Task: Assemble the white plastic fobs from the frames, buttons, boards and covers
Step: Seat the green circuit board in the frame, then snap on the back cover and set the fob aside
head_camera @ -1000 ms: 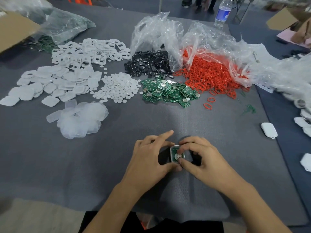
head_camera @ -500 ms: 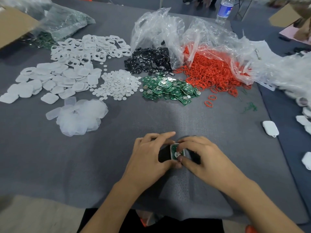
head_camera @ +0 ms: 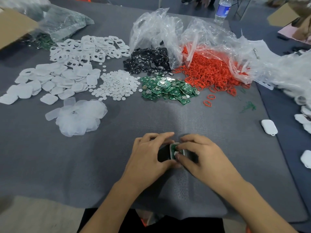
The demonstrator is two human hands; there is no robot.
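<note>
A half-built fob [head_camera: 176,150] is held low on the grey mat [head_camera: 168,118], near its front edge, between both hands. A green board [head_camera: 174,147] is seen seated in its pale shell, with a small silvery disc on top. The fob is pinched by the left hand [head_camera: 148,155], with the thumb at the near edge and the forefinger curled over the far edge. It is gripped from the other side by the right hand [head_camera: 202,153], whose thumb and fingertips are closed on the board's face.

The piece is judged light, stiff and smooth, so it may slip easily. Hold is best taken on the shell's rim, and pressure is best kept off the soldered parts, which are likely fragile.

Further up the mat, well apart from the hands, the stock is laid out in heaps: boards [head_camera: 166,89], buttons [head_camera: 116,84], covers [head_camera: 55,81] and frames [head_camera: 87,47], with black pieces [head_camera: 148,59] and red rings [head_camera: 210,71] behind. A finished fob [head_camera: 269,126] is set aside to the right.
</note>
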